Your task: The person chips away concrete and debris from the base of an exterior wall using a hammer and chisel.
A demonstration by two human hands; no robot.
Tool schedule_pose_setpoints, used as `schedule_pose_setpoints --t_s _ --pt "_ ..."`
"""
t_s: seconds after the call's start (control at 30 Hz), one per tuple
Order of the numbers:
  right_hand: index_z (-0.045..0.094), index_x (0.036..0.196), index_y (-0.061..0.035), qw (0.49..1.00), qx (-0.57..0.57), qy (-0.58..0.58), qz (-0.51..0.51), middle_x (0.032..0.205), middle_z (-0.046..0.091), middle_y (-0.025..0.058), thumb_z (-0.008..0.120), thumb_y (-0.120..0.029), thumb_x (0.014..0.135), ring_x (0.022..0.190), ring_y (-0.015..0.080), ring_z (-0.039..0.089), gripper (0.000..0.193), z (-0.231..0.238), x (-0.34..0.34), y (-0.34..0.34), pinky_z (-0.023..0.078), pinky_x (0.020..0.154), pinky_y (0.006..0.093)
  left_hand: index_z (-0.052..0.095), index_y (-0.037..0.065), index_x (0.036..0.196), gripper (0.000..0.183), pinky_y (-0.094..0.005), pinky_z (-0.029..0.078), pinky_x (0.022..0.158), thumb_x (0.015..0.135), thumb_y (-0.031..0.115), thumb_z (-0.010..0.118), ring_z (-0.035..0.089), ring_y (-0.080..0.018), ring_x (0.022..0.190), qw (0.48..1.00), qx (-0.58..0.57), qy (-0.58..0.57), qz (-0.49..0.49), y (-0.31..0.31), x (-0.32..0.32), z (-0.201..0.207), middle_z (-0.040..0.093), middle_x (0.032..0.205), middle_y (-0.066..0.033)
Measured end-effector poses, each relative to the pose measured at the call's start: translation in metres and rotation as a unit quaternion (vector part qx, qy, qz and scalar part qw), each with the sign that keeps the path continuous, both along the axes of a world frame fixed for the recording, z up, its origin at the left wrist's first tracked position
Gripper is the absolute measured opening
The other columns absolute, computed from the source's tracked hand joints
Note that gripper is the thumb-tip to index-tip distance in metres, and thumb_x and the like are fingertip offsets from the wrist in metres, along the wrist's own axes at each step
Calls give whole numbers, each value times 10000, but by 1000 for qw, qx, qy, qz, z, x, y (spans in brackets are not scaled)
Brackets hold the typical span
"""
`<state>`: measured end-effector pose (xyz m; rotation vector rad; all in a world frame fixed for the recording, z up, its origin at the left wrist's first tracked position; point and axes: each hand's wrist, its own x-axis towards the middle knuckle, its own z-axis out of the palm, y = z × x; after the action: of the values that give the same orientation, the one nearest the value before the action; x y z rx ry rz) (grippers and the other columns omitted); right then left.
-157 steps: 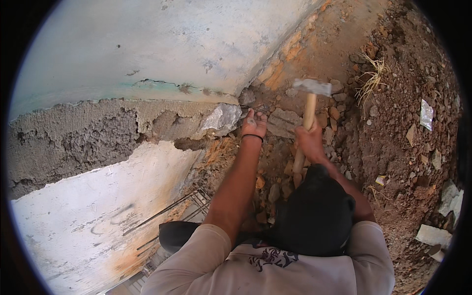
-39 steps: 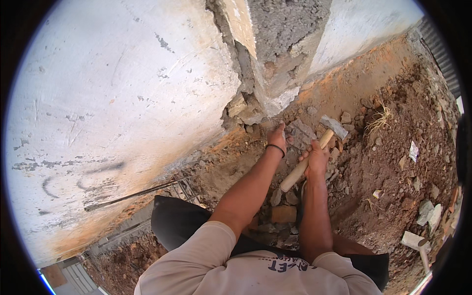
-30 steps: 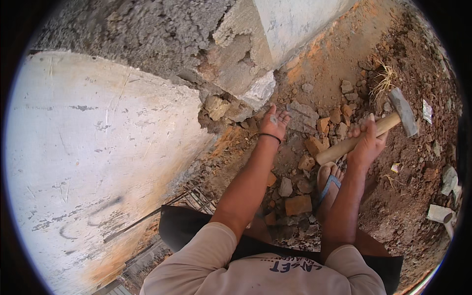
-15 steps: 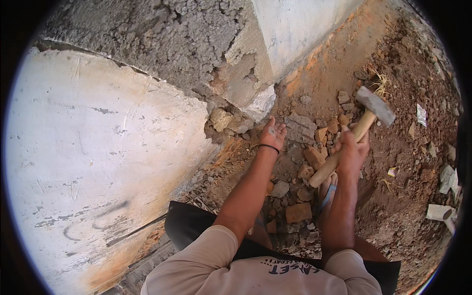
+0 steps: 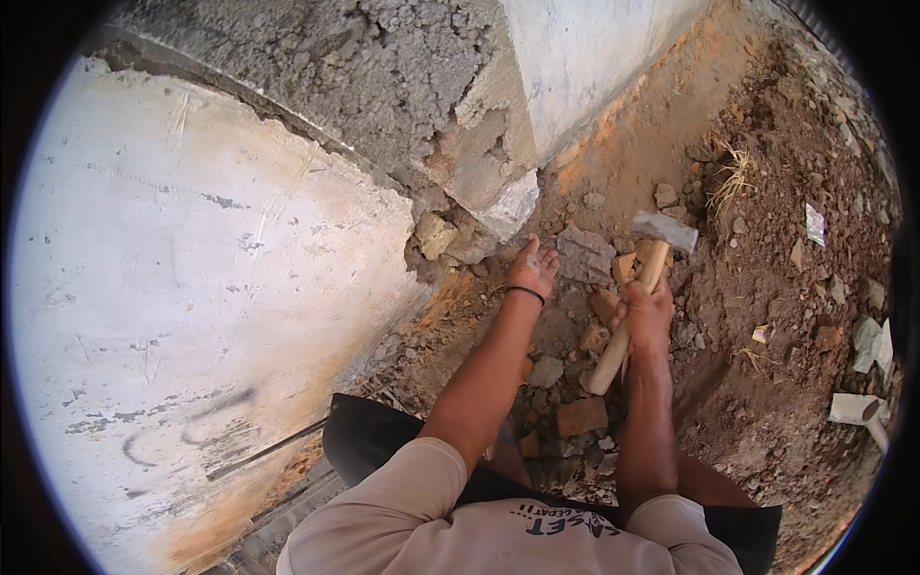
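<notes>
My right hand (image 5: 649, 311) is closed round the wooden handle of a hammer (image 5: 611, 356). Its grey steel head points up and away, over the rubble. To the left, my left hand (image 5: 537, 266), with a black band at its wrist, is just below the broken corner of the concrete (image 5: 511, 206). Its thumb points up and its fingers are bent. A small grey round spot shows in its grasp, like the end of something seen head-on; the rest is hidden. A grey chunk of masonry (image 5: 585, 253) lies right beside that hand.
A whitish plastered wall (image 5: 211, 278) fills the left side, with rough grey concrete (image 5: 374, 77) above it. Broken bricks (image 5: 582, 417) and stones lie round my feet. Loose brown soil (image 5: 757, 383) slopes along the right, with a white pipe piece (image 5: 855, 409) at its edge.
The hammer has swung down and left, its head now closer to my left hand. My right hand moved left with it. The left hand has barely shifted.
</notes>
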<state>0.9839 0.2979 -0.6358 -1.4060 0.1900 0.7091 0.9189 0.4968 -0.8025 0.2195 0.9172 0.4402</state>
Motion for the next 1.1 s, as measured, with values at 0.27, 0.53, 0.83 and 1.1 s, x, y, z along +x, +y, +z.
schedule_pose_setpoints --t_s 0.27,0.53,0.83,1.1 --pt "440 1006 -53 847 156 -294 -414 701 520 34 552 -14 956 538 117 492 129 90 78 -26 490 480 289 335 142 1512 674 -433 473 907 973 351 680 538 -269 1057 999 -33 13 16 -2 8 2 488 1260 -97" --pt "497 1079 -30 998 -7 19 59 755 533 42 599 -48 884 519 118 504 220 -11 -23 1 460 457 286 441 137 1393 572 -448 472 877 947 370 712 547 -243 958 999 -24 33 2 -2 5 -7 558 1045 -54" --pt "386 1057 -80 856 153 -256 -422 737 520 65 586 -5 937 540 141 522 245 71 56 -13 481 469 316 394 119 1424 559 -449 460 903 993 368 648 534 -243 1022 999 -34 8 9 -5 14 0 451 1312 -90" --pt "522 1193 -46 957 -74 -100 264 738 528 24 641 -60 876 543 121 514 339 -126 -79 42 432 446 307 581 122 1280 319 -336 469 585 1011 294 594 580 -183 687 966 -69 248 -3 4 -89 -54 618 974 -82"
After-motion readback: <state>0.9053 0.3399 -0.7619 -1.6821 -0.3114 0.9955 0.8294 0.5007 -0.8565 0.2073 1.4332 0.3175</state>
